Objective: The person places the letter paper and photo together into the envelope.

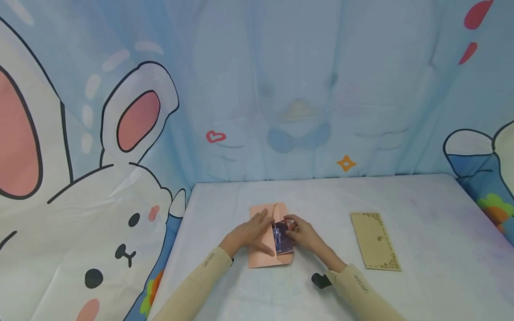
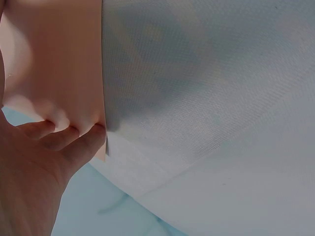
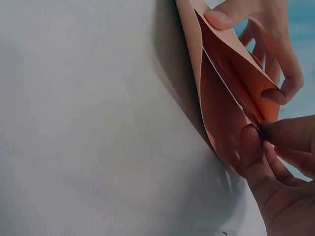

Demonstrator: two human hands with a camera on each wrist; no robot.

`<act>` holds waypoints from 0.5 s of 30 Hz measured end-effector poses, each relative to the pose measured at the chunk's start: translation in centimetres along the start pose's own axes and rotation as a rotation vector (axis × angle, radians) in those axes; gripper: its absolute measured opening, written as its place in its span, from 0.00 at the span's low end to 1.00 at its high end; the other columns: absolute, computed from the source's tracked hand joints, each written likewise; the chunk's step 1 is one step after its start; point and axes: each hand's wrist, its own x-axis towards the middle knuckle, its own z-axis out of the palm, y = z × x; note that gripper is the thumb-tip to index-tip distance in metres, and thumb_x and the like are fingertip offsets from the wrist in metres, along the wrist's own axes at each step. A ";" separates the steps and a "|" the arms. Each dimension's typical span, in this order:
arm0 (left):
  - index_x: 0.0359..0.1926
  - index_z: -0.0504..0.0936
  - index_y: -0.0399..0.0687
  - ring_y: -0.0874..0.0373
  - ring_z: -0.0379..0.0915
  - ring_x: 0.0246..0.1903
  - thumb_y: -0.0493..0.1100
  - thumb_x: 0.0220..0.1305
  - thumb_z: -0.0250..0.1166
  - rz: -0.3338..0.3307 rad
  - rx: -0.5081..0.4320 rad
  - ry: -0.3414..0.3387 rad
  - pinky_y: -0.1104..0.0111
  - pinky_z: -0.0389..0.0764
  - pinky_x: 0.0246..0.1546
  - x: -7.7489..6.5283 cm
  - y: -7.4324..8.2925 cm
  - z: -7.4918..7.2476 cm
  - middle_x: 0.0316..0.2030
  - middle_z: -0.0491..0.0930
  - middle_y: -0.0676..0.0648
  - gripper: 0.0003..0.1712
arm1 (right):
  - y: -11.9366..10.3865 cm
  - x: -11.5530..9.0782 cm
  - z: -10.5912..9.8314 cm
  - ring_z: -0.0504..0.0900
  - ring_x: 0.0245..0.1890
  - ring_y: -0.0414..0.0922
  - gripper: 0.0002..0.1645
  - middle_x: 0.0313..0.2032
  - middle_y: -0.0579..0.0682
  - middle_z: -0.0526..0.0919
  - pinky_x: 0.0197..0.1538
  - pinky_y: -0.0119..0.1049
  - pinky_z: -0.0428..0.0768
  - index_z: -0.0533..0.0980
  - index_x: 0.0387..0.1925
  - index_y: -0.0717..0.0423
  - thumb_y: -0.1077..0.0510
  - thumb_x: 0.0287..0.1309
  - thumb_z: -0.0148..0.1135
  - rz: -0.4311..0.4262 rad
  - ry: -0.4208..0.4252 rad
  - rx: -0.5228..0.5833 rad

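A pink envelope [image 1: 259,258] lies on the table, its mouth gaping in the right wrist view. Partway inside sits a dark photo card [image 1: 284,238] with a pale figure on it. My left hand [image 1: 254,232] spans the envelope and grips it, thumb and a finger at the edge of the mouth. In the left wrist view, fingertips [image 2: 91,140] sit along the envelope's border. With thumb and forefinger, my right hand [image 1: 304,232] pinches the card at its outer edge; only a thin edge of the card [image 3: 229,81] shows in the right wrist view.
To the right on the white table [image 1: 321,196] lies a tan, flat rectangular piece [image 1: 375,240] with brown ornamental corners. Behind the table hangs a blue curtain [image 1: 297,67] with cartoon prints; a large printed rabbit [image 1: 116,223] is at the left.
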 end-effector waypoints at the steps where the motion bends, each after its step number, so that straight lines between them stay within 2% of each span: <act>1: 0.76 0.54 0.64 0.44 0.45 0.79 0.80 0.44 0.69 0.001 0.002 0.001 0.49 0.70 0.68 0.0 0.0 0.0 0.81 0.40 0.44 0.63 | -0.1 0.0 0.1 0.79 0.34 0.44 0.29 0.36 0.54 0.81 0.34 0.34 0.77 0.71 0.65 0.62 0.67 0.61 0.64 0.000 -0.001 -0.006; 10: 0.76 0.55 0.63 0.43 0.46 0.79 0.79 0.44 0.70 0.015 0.010 0.008 0.49 0.72 0.66 0.1 0.0 0.1 0.81 0.41 0.43 0.62 | -0.4 0.2 1.1 0.76 0.28 0.40 0.30 0.33 0.52 0.80 0.29 0.30 0.75 0.70 0.64 0.62 0.69 0.61 0.64 -0.007 0.006 -0.038; 15: 0.74 0.57 0.61 0.42 0.47 0.78 0.78 0.45 0.70 0.035 0.010 0.020 0.49 0.73 0.65 0.0 0.0 0.0 0.80 0.42 0.42 0.61 | -1.0 0.2 1.8 0.77 0.26 0.41 0.29 0.31 0.51 0.80 0.29 0.32 0.76 0.71 0.62 0.62 0.69 0.59 0.66 0.033 0.020 -0.035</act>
